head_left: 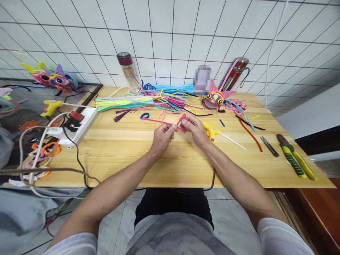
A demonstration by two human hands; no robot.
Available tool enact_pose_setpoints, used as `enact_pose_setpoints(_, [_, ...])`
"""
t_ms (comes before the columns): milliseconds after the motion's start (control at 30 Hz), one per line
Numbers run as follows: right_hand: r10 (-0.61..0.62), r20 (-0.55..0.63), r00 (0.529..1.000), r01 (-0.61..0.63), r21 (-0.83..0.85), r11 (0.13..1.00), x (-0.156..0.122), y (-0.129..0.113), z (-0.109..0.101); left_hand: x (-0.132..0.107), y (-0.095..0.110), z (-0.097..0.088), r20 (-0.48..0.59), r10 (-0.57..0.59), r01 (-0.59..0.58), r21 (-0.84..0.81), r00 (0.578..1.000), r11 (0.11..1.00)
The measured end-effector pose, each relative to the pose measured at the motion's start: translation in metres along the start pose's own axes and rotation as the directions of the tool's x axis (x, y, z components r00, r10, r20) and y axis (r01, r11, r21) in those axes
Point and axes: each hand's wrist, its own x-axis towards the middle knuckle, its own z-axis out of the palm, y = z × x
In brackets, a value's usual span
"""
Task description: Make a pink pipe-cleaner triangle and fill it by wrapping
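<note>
Both my hands meet over the middle of the wooden table [164,166]. My left hand [162,136] pinches a pink pipe cleaner [156,122] whose long end runs out to the left. My right hand [195,129] is closed on the same pink pipe cleaner, where it bends into a small loop near my fingertips. A yellow glue gun [211,131] lies just right of my right hand. A pile of coloured pipe cleaners [148,99] is spread behind my hands.
A colourful fish-like craft figure [215,100] sits at the back right, with two bottles [128,71] against the tiled wall. Small snips [268,146] and yellow-green pliers [296,161] lie at the right. A white power strip [75,129] with cables, another glue gun [50,107] and more craft figures are at the left.
</note>
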Motion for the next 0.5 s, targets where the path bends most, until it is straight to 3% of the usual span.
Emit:
enact_pose_setpoints(133, [-0.017,0.021,1.000,0.018,-0.051,0.999,-0.0010,0.0022,0.0019,-0.0009,0.0008,0.0007,0.038,0.009,-0.007,-0.032,0.999,0.999])
enact_pose_setpoints(500, [-0.074,-0.072,0.995,0.071,-0.038,0.997,-0.0046,0.0053,0.0066,-0.0005,0.0004,0.0029,0.105,-0.033,0.048,-0.140,0.994,0.989])
